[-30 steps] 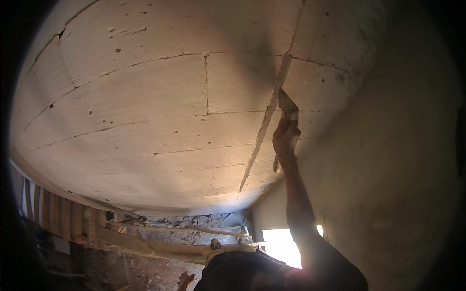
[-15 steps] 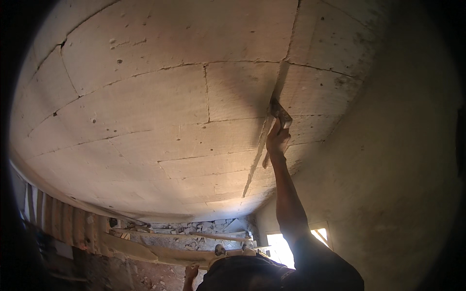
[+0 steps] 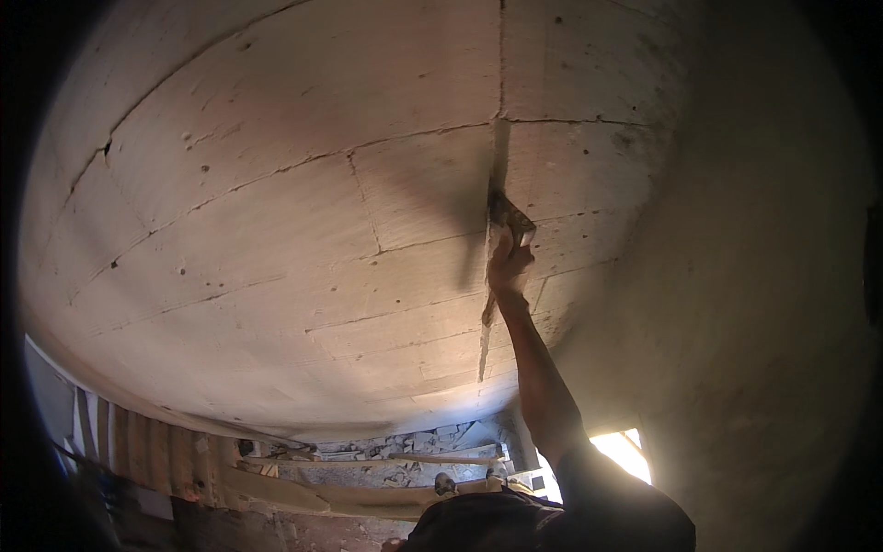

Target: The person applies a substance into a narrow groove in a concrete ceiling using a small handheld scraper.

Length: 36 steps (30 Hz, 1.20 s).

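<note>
My right hand [image 3: 510, 267] is raised in front of me, its fingers wrapped round a putty knife [image 3: 512, 221]. The blade rests against a pale wall of large blocks [image 3: 267, 221], and the handle's end sticks out below my fist. A grey strip of filler [image 3: 499, 152] runs along the joint above the blade and shows again below the hand. Only a sliver of my left hand [image 3: 394, 545] is visible at the lower edge, its fingers hidden.
Thin cracks and small pits mark the blocks. A plain darker wall [image 3: 745, 304] stands on the right, with a bright opening [image 3: 625, 455] low down. Below lie wooden planks [image 3: 368, 501], rubble [image 3: 414, 446] and upright boards [image 3: 156, 451] at the left.
The putty knife and my right hand are slightly left and lower in the picture, as the whole view has shifted. My left hand has nearly dropped out of sight.
</note>
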### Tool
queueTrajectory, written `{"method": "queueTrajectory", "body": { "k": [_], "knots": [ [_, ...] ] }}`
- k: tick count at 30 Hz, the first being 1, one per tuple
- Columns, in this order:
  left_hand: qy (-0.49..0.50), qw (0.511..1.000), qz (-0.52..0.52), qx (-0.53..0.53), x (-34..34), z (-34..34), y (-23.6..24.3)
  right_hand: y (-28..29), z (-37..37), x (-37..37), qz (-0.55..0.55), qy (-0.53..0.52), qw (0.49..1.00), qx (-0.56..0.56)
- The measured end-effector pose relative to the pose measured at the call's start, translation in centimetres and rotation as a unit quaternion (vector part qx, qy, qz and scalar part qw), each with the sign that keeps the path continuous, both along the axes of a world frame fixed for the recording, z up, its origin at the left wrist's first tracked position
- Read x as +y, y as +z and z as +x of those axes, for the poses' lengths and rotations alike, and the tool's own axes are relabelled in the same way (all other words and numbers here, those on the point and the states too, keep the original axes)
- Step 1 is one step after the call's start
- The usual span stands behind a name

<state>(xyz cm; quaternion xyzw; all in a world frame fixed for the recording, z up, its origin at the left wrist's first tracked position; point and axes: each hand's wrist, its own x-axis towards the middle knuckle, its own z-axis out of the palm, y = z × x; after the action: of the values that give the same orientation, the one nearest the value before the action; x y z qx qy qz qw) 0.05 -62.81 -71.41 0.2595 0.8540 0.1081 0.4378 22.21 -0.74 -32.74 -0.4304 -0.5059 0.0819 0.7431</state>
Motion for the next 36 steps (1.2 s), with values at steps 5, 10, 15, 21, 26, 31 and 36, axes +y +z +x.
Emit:
{"method": "queueTrajectory", "body": {
  "k": [5,10,15,21,26,31,36],
  "knots": [
    [-0.007,1.000,-0.004,-0.003,1.2,1.6,1.0,-0.1,2.1,-0.3,-0.109,0.071,0.988,-0.079],
    [-0.003,1.000,-0.013,0.001,2.1,2.4,2.8,-0.9,2.3,1.0,-0.007,0.027,0.993,-0.117],
    [-0.137,0.984,0.026,0.115,1.2,1.4,1.6,-1.1,2.0,1.7,0.011,0.042,0.983,-0.180],
    [-0.018,0.997,-0.071,-0.023,3.6,2.7,3.5,3.8,5.4,-1.1,-0.143,0.219,0.952,-0.160],
    [-0.033,0.999,-0.004,0.035,5.2,2.8,4.1,1.8,4.0,-1.6,-0.027,0.142,0.990,-0.009],
    [-0.012,0.998,0.000,0.056,4.7,3.0,4.4,-3.2,1.6,1.5,-0.094,0.113,0.977,-0.153],
    [0.046,0.999,-0.019,-0.002,-0.3,5.2,2.2,-2.2,1.7,0.3,-0.026,0.166,0.986,0.022]
  ]
}}
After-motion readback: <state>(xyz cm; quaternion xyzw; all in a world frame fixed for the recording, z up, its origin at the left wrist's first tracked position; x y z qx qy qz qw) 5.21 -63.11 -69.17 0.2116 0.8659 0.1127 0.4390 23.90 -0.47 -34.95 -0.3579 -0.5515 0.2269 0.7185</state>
